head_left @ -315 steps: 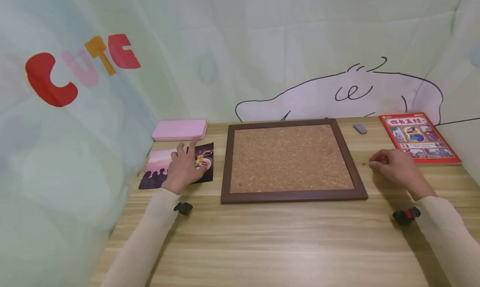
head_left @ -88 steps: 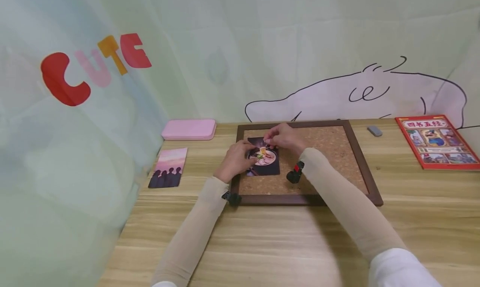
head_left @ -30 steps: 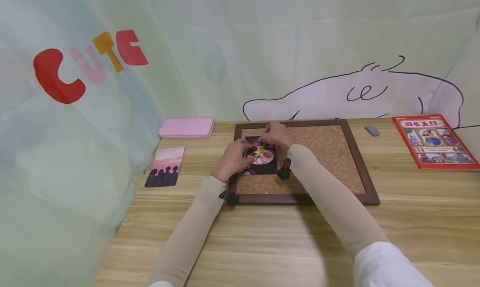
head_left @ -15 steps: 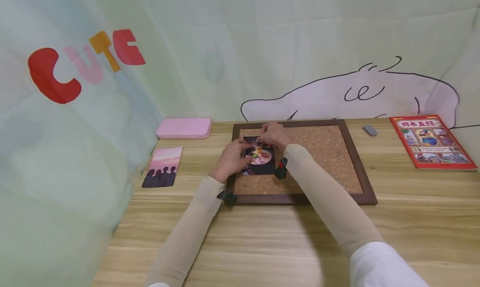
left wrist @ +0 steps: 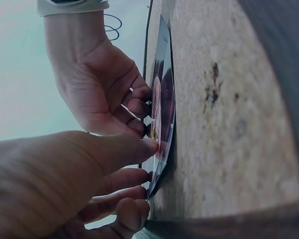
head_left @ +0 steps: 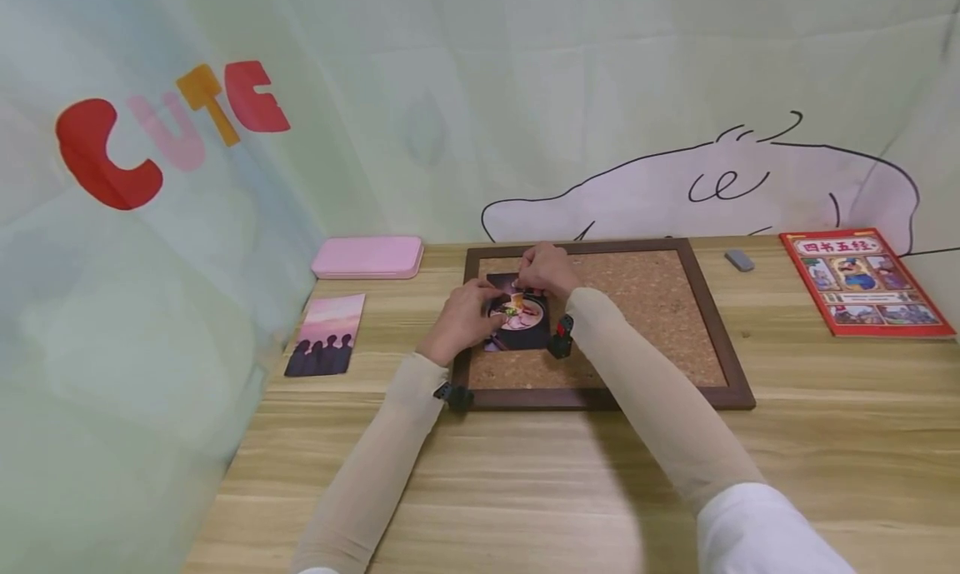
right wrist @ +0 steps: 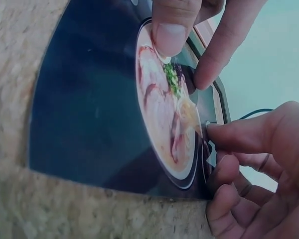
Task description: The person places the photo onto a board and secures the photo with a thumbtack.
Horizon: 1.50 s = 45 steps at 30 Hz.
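Note:
A photo of a bowl of food [head_left: 528,332] lies on the left part of a brown-framed cork board [head_left: 630,324]. My left hand [head_left: 463,316] rests at the photo's left side, thumb and fingers spread and pressing on its surface. Close by, my right hand [head_left: 549,270] pinches a small pushpin [right wrist: 208,124] against the photo's upper edge. The pin is mostly hidden by the fingertips. In the left wrist view, the photo [left wrist: 164,99] is seen edge-on, bowed slightly away from the cork.
Left of the board lies a second photo [head_left: 326,341] with silhouettes, below a pink case [head_left: 367,257]. To the right are a grey eraser-like block [head_left: 739,261], a small brownish spot [head_left: 746,335] on the table and a red book [head_left: 862,282].
The food photo moved from the table at left onto the board, and my right hand crossed from the right to its top edge. Over the last second both hands stay nearly still.

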### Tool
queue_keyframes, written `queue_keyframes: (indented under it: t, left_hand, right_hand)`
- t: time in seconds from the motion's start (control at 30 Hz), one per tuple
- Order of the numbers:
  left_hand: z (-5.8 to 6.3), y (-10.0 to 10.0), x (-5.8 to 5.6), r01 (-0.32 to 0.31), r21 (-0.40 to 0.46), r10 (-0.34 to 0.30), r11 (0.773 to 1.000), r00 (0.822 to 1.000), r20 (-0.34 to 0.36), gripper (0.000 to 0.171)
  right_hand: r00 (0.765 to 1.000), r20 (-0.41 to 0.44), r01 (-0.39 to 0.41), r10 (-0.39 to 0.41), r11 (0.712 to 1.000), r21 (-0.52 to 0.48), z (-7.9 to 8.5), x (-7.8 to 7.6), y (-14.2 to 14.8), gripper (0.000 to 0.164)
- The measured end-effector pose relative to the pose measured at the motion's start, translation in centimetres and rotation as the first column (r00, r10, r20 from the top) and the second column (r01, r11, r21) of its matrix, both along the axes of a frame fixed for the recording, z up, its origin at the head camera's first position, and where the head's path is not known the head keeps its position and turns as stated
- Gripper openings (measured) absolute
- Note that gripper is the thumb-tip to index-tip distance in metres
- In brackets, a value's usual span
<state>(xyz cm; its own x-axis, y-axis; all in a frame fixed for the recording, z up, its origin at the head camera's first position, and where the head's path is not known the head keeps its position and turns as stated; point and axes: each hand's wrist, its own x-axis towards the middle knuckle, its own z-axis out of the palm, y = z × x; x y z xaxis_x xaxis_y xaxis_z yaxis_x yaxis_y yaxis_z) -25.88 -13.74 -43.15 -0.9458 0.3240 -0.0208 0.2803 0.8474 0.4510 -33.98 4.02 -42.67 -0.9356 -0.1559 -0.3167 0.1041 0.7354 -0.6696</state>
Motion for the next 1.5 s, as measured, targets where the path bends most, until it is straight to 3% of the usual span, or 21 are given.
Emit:
queue_keyframes:
  t: [0.17, 0.27, 0.3, 0.43, 0.5, 0.53, 0.73, 1.13, 1.5]
  left_hand:
    - [0.0, 0.0, 0.1, -0.007, 0.018, 0.007, 1.0, 1.0, 0.003, 0.046]
    - [0.1, -0.1, 0.3, -0.017, 0.037, 0.016, 0.999, 1.0, 0.007, 0.046]
    - [-0.8, -0.5, -0.3, -0.008, 0.045, 0.008, 0.999, 1.0, -0.005, 0.047]
    - [-0.8, -0.5, -0.4, -0.019, 0.057, 0.019, 0.998, 1.0, -0.003, 0.047]
    - [-0.9, -0.5, -0.5, -0.021, 0.062, 0.021, 0.998, 1.0, -0.005, 0.046]
    - [0.1, 0.0, 0.2, -0.03, 0.058, 0.03, 0.998, 1.0, 0.003, 0.045]
    - [0.1, 0.0, 0.0, -0.017, 0.063, 0.02, 0.998, 0.999, -0.045, 0.042]
    - [1.3, -1.6, 0.6, -0.063, 0.14, 0.078, 0.988, 0.991, -0.105, 0.045]
    - [1.7, -4.2, 0.9, -0.085, 0.183, 0.106, 0.979, 0.988, -0.108, 0.069]
  right_hand:
    - [0.997, -0.067, -0.027, 0.025, 0.999, -0.02, -0.5, 0.2, 0.5, 0.011]
    - [0.996, -0.072, -0.049, 0.044, 0.996, -0.069, -0.5, 0.5, 0.9, 0.014]
    - [0.996, -0.069, -0.06, 0.054, 0.995, -0.084, -0.4, 0.6, 1.1, 0.017]
    - [0.996, -0.039, -0.086, 0.081, 0.984, -0.155, -0.1, 0.8, 2.2, 0.021]
    - [0.996, -0.031, -0.084, 0.08, 0.978, -0.189, -0.1, 0.8, 2.9, 0.02]
    - [0.997, -0.027, -0.076, 0.072, 0.974, -0.214, -0.1, 0.9, 3.3, 0.02]
    - [0.999, -0.011, -0.033, 0.031, 0.942, -0.333, 0.3, 1.9, 5.6, 0.024]
    - [0.999, -0.025, 0.018, -0.031, 0.916, -0.4, 0.4, 4.0, 9.5, 0.029]
    - [0.999, -0.029, 0.024, -0.035, 0.948, -0.317, 0.7, 6.1, 14.2, 0.034]
